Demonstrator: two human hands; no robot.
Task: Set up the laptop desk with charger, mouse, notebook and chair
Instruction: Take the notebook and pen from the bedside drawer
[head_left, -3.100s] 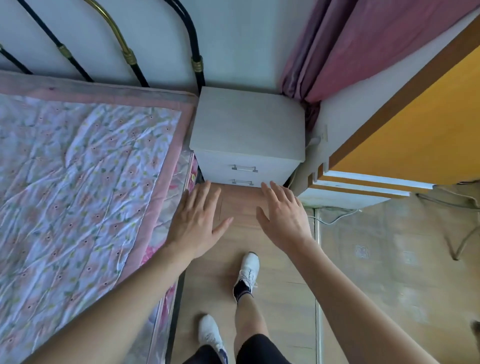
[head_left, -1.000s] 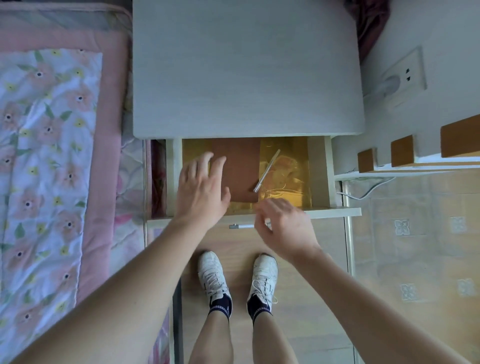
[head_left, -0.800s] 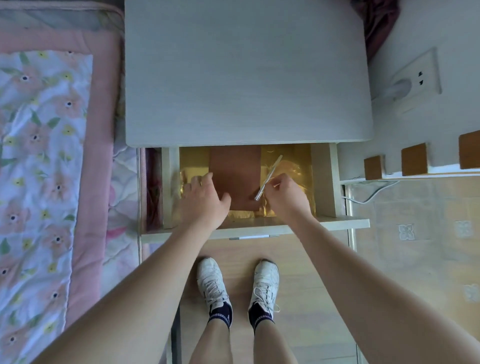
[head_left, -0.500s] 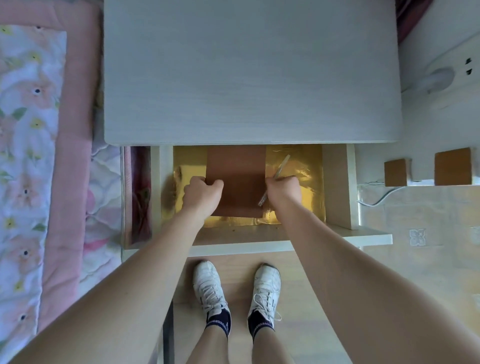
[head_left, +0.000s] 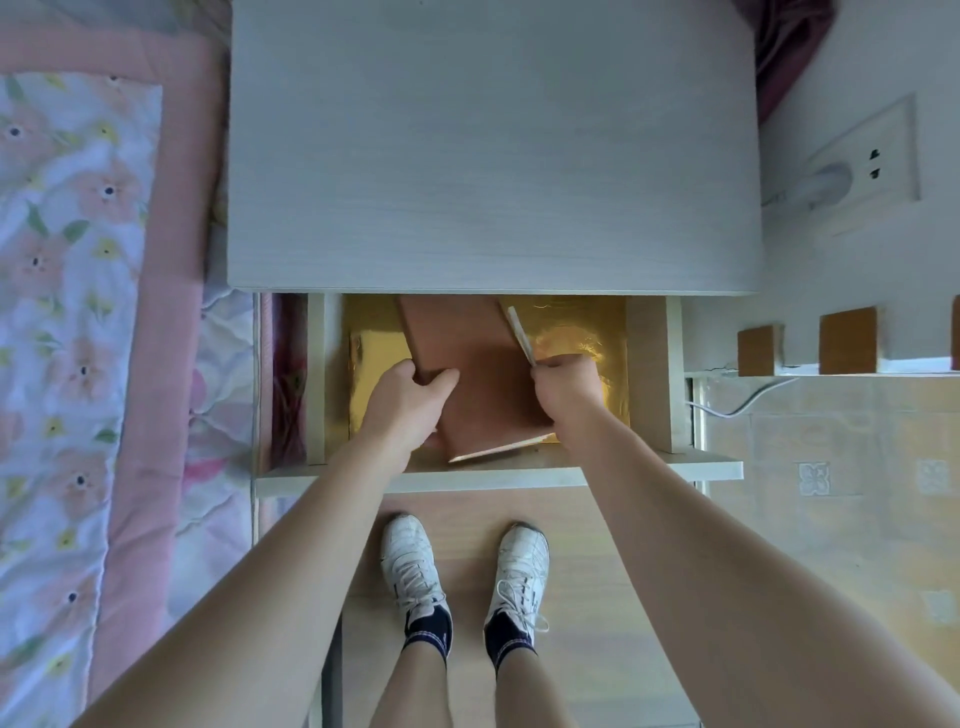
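Observation:
A brown notebook lies tilted in the open top drawer of a pale grey nightstand, its near edge lifted off the gold lining. My left hand grips the notebook's left edge. My right hand is closed around a pale pen at the notebook's right edge; the pen sticks up and away from the fist. The notebook's far end is hidden under the nightstand top.
A bed with a pink floral quilt runs along the left. On the right wall a wall socket holds a white plug, with a white cable trailing below. My feet in white shoes stand before the drawer.
The drawer went from shut to pulled open. Both hands reached in and closed, the left on the notebook, the right on the pen. The notebook has since tilted, its near edge raised.

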